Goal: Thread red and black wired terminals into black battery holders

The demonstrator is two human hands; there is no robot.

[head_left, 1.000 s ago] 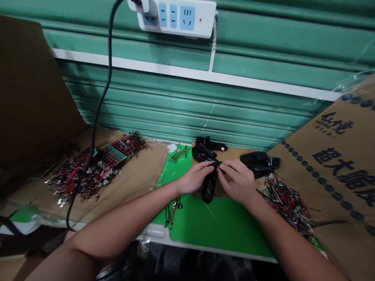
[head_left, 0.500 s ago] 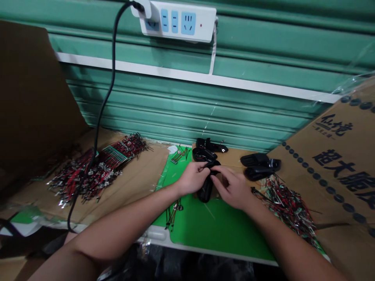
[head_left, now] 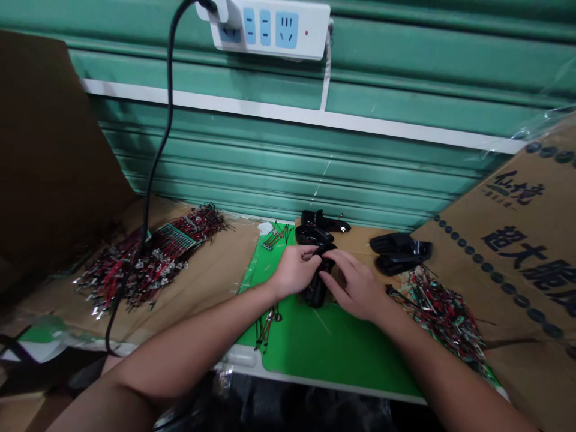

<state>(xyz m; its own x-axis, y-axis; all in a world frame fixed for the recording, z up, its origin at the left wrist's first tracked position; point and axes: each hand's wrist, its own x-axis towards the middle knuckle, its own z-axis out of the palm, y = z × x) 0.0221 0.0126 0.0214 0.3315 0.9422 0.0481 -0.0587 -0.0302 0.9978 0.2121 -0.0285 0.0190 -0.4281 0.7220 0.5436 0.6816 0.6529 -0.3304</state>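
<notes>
Head view: the cardboard panel [head_left: 508,255] at right bore dark printing, 仙境 and 超大脆, the following character cut by the picture's edge. A black plastic housing [head_left: 315,292], elongated and rounded, was at the middle of the green bench [head_left: 337,354]; the left hand [head_left: 293,273] and right hand [head_left: 356,288] both gripped its far end, fingers closed. Smooth black shells [head_left: 398,264] lay near tangled red-and-black wires [head_left: 452,321]. Behind stood a ribbed green shutter [head_left: 252,159].

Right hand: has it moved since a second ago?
Yes: the right hand has shifted slightly to the left, judged against the green mat.
</notes>
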